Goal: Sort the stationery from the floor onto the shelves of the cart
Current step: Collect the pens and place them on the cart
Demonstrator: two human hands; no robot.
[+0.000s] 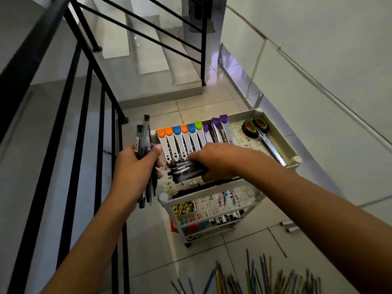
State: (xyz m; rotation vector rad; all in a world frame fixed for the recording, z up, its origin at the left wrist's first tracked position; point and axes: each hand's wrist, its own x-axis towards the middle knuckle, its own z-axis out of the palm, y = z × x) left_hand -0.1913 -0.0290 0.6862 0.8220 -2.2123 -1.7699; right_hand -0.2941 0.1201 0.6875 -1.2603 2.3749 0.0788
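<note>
Cart point(273, 132) on tiled floor point(203, 251) by stairs point(148, 52); both hands' fingers curled round black pens point(186, 169).

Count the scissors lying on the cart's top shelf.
1: the scissors with green-and-black handles lie at the right end of the top shelf, blades pointing toward its near right corner. The right hand may hide others.
</note>
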